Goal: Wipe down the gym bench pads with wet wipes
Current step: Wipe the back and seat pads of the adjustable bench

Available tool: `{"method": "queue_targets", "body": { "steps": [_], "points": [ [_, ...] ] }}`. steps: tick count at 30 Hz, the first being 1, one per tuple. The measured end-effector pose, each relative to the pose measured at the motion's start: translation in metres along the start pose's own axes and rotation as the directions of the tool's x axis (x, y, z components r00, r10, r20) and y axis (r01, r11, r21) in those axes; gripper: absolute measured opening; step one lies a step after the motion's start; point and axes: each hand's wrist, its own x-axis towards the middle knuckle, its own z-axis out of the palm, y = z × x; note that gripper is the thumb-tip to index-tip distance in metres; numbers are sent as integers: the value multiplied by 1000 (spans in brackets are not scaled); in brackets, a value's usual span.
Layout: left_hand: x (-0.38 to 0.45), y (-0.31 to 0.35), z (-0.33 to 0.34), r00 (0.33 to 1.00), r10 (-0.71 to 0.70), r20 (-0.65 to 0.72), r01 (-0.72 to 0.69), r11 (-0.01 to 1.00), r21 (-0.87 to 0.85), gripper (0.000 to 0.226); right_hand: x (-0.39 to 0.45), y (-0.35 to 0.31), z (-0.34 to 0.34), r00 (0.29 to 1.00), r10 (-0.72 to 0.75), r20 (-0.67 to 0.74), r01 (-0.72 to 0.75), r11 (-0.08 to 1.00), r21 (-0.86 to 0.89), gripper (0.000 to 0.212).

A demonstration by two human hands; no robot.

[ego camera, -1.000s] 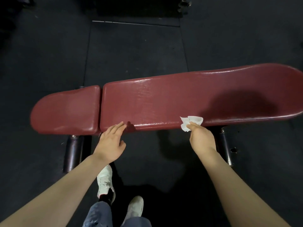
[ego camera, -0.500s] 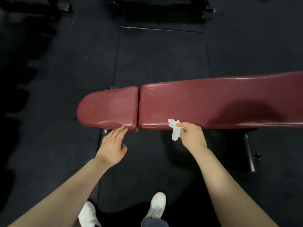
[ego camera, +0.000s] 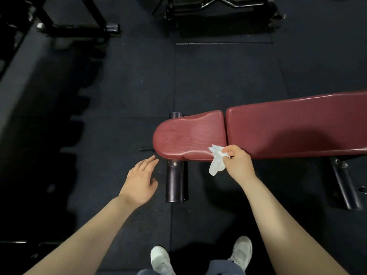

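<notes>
A dark red gym bench lies across the view, with a short seat pad [ego camera: 188,135] on the left and a long back pad [ego camera: 294,126] running off the right edge. My right hand [ego camera: 237,163] pinches a crumpled white wet wipe [ego camera: 217,159] at the near edge of the bench, just by the gap between the two pads. The wipe hangs down over the pad's side. My left hand [ego camera: 140,181] hovers with straight fingers to the left of the seat pad, touching nothing.
A black bench foot tube [ego camera: 176,179] sticks out under the seat pad, and a second leg [ego camera: 344,185] stands at the right. Black equipment frames [ego camera: 75,26] stand on the dark rubber floor at the back. My white shoes [ego camera: 160,259] are below.
My right hand has slid the wipe leftward along the bench's near edge, from the back pad to the gap by the seat pad. My left hand has come off the pad edge. The view has shifted left.
</notes>
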Motion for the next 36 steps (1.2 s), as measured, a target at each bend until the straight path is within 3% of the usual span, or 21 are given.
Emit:
{"method": "queue_targets", "body": {
  "steps": [6,10,22,29,36],
  "points": [
    [0,-46,-15,999,-43,15,43,999,-16,65,4,-27,39,998,21,59,-21,1000,-2,35],
    [19,-54,-17,999,-23,29,24,999,-31,65,22,-33,48,997,2,73,4,996,-91,36],
    [106,-76,-7,993,-37,108,44,997,-58,63,124,-29,72,1000,-4,-15,0,975,-222,36],
    [165,-104,3,983,19,184,-14,1000,-26,64,167,-19,99,999,8,-40,-19,964,-264,29],
    [222,-140,19,943,-36,331,46,999,-21,63,216,-36,116,959,-99,-265,7,945,-328,25]
  ]
}}
